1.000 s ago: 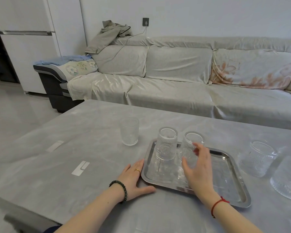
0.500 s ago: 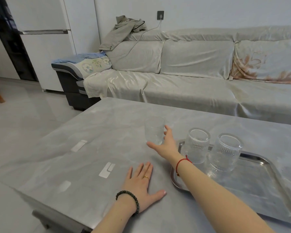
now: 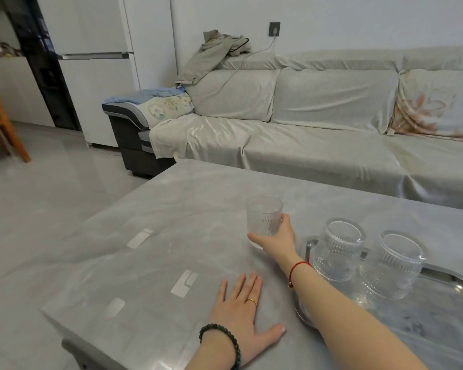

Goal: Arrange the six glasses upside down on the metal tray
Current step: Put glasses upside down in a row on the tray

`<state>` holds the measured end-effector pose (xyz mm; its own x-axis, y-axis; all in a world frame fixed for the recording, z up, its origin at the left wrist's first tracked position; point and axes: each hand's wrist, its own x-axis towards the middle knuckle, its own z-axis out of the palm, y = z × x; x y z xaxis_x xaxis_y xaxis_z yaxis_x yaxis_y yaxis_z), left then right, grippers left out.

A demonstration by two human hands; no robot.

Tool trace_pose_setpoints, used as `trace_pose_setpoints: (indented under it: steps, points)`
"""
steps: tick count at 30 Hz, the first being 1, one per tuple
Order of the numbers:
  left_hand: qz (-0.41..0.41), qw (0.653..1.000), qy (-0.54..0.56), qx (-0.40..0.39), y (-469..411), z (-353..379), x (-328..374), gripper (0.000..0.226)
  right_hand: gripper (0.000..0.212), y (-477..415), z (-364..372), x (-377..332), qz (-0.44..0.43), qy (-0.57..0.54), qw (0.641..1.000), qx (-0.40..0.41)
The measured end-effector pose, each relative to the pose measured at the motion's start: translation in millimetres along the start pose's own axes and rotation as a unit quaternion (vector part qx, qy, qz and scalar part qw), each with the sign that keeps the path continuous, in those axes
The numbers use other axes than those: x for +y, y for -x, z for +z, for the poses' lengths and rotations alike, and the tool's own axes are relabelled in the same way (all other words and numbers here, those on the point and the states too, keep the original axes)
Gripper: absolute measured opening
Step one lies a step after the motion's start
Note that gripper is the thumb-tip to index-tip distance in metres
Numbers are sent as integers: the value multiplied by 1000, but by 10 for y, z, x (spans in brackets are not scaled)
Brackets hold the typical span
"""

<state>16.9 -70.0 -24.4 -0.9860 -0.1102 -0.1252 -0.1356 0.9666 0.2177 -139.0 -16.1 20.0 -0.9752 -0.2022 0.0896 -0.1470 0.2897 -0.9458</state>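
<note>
Centre of frame: right hand wrapped around upright glass on table
Lower centre: left hand spread flat
Lower right: two inverted glasses on metal tray

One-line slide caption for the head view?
Right hand grips upright glass beside tray holding two inverted glasses; left hand flat.

Counting it up: three glasses in view, one upright glass on the tabletop and two upside-down ones on the single metal tray. Two hands, one sofa, and three pale tape strips stuck down.
</note>
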Motion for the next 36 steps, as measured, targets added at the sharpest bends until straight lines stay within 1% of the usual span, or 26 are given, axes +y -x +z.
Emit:
trace_pose_setpoints:
  steps: [5,9,14,16,19,20,24,28,32,36]
  points:
    - [-2,1000,-13,-2,46,-54,8,95,70,319,-350,-166,-52,-7,997,-48]
    - [-7,1000,-16,5,72,-83,11,91,66,671,-905,-287,-67,-19,994,-79]
    - [-10,1000,-27,8,75,-83,34,89,54,1112,-1881,-269,-66,66,989,-112]
    - [-14,1000,-24,9,74,-81,40,88,54,1231,-2261,-198,-56,107,988,-93]
    - [-19,999,-29,6,78,-82,50,87,72,1334,-2771,-65,-5,163,986,-40]
    - [-24,999,-28,6,79,-79,62,86,74,1351,-2922,-32,8,174,984,-28]
    - [-75,997,-25,21,62,-42,223,88,68,1350,-3367,9,17,211,977,22]
    - [-108,994,-19,23,43,0,343,98,68,1219,-3499,-10,4,267,962,48]
    - [-111,993,-23,29,33,18,320,103,77,1033,-3323,23,-17,315,948,45]
    - [-115,993,-23,30,20,29,316,105,80,818,-3091,90,-16,365,931,24]
